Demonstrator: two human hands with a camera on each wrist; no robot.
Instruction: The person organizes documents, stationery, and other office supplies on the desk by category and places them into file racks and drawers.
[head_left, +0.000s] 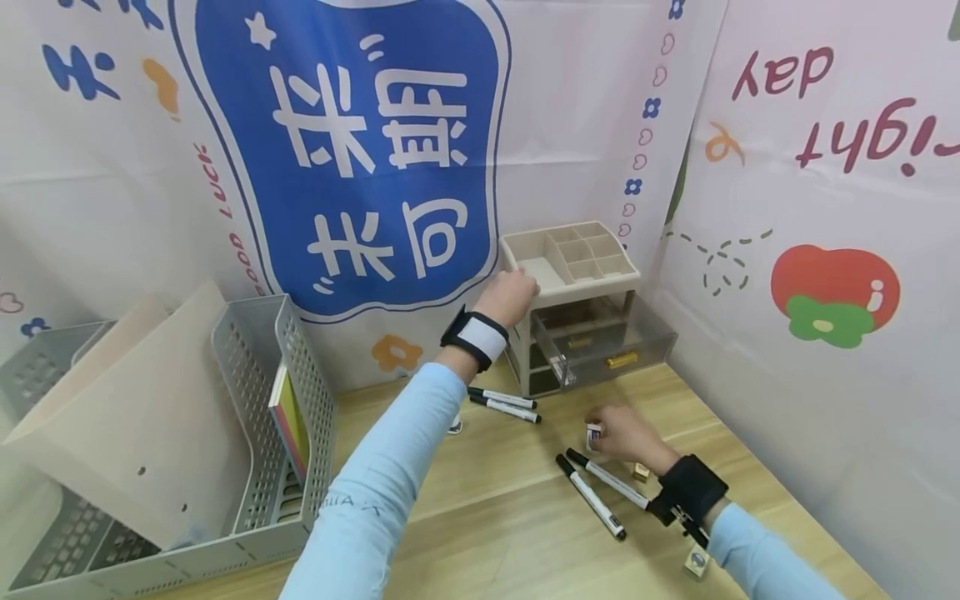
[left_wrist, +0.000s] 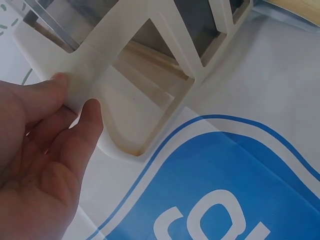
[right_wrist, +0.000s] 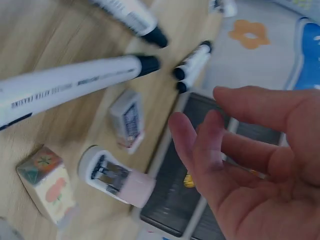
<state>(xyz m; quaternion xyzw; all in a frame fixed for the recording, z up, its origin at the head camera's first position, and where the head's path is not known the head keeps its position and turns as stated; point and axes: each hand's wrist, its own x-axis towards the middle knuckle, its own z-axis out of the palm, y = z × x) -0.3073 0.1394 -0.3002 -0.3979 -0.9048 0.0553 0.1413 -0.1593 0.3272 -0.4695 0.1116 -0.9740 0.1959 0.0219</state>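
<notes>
Organizer [head_left: 581, 287] was pinched at one corner by left hand [head_left: 512, 298]; near right hand [head_left: 626, 432], loosely parted, an eraser [right_wrist: 126, 120] was seen.

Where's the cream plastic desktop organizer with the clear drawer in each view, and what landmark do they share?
Head: the cream plastic organizer stands right of centre.
Left wrist: the organizer spans upper left to upper middle.
Right wrist: the organizer is at lower centre, partly behind the right hand.
Landmark: blue printed panel on white wall cloth, at upper centre-left, lower right and upper right edge respectively.
</notes>
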